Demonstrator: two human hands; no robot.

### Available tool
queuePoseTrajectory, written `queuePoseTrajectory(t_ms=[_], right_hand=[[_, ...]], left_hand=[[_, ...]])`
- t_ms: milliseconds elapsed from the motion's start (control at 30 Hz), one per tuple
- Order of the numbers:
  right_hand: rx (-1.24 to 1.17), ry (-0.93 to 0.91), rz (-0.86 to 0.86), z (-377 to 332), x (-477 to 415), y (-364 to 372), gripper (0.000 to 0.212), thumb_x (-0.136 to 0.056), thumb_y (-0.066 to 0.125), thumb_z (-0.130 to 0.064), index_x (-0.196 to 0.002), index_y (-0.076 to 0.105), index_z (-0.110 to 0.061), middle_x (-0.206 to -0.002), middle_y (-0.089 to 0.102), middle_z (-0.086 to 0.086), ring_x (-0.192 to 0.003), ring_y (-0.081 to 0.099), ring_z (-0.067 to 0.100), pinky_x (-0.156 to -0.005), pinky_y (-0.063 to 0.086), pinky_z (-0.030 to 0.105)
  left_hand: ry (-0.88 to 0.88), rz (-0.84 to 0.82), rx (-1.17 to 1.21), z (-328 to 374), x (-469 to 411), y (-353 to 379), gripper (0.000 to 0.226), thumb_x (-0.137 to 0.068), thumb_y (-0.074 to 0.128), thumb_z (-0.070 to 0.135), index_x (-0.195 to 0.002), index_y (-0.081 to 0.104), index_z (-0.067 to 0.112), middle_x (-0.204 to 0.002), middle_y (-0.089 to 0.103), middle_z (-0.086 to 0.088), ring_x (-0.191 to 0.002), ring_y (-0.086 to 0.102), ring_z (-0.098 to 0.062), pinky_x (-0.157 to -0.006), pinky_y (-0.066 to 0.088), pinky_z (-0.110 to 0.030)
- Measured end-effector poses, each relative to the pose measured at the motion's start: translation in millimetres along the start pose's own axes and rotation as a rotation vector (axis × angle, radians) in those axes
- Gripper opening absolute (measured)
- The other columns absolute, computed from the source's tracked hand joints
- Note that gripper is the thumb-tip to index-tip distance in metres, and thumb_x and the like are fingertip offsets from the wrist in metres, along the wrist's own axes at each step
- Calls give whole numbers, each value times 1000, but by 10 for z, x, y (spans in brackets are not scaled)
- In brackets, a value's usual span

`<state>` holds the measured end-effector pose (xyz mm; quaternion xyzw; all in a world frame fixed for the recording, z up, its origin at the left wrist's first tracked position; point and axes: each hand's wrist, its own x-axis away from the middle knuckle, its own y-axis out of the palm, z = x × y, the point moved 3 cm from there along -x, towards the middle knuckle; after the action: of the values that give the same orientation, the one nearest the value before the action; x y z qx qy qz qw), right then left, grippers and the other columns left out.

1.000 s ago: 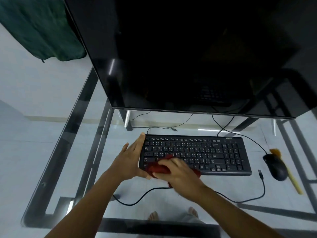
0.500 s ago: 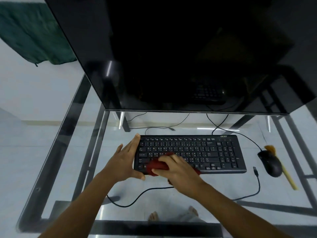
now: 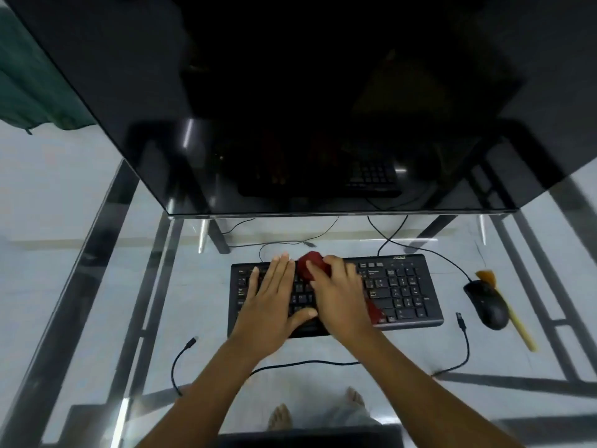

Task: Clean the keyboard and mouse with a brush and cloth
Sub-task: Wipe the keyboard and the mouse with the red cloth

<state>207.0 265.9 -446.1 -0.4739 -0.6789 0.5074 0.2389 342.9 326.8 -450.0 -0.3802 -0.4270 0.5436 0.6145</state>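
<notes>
A black keyboard (image 3: 400,286) lies on the glass desk under the monitor. My left hand (image 3: 274,302) rests flat on its left half, fingers spread. My right hand (image 3: 339,295) presses a red cloth (image 3: 311,263) onto the middle keys near the keyboard's top edge; a strip of the cloth also shows under my wrist. To the right sits a black mouse (image 3: 486,303). A brush (image 3: 510,315) with a yellow handle and brown bristles lies right behind the mouse, partly hidden by it.
A large black monitor (image 3: 290,108) overhangs the back of the glass desk (image 3: 355,347). Loose black cables (image 3: 465,347) trail in front of the keyboard and behind it. The dark metal desk frame shows through the glass. My feet are visible below.
My right hand has pushed the red cloth from the keyboard's lower left up to its top middle. My left hand has moved from the keyboard's left edge onto its keys.
</notes>
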Motion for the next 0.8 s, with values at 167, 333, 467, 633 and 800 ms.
queuePoseTrajectory(t_ms=[167,333,467,633,800], right_hand=[[137,-86,-29,435,-46,-148,43,-88,60,-17,-130,59,-23,-124,57,14,-106,53,36,-86,50,45],[21,141,31,455,-27,-203,31,-90,60,-16,-118,61,-29,-119,58,12,-107,51,34,-89,47,50],[-23,-245,-158,20,206,-19,41,-91,56,-29,-132,54,-24,-133,52,8,-111,51,28,-92,49,41],[117,204,90,997,79,-332,43,-89,62,-15,-131,58,-21,-124,57,16,-103,50,33,-85,51,47],[30,45,4,583,273,-250,38,-88,61,-30,-126,60,-28,-124,57,12,-104,55,30,-89,53,45]], left_hand=[[-1,-5,-122,-6,0,225,90,-89,1,73,-153,9,10,-161,0,-5,-148,-8,-17,-118,1,-47],[-8,-27,-161,56,-35,237,90,-92,13,71,-150,22,3,-160,15,-11,-148,8,-24,-116,11,-52],[10,-44,-200,31,-21,269,94,-90,12,74,-150,21,2,-160,12,-12,-148,8,-25,-115,12,-51],[14,-22,-213,48,-57,253,96,-88,14,76,-151,20,4,-160,13,-10,-149,6,-23,-116,11,-51],[6,-20,-226,54,-68,275,95,-88,16,76,-150,22,3,-159,16,-11,-148,9,-24,-116,9,-51]])
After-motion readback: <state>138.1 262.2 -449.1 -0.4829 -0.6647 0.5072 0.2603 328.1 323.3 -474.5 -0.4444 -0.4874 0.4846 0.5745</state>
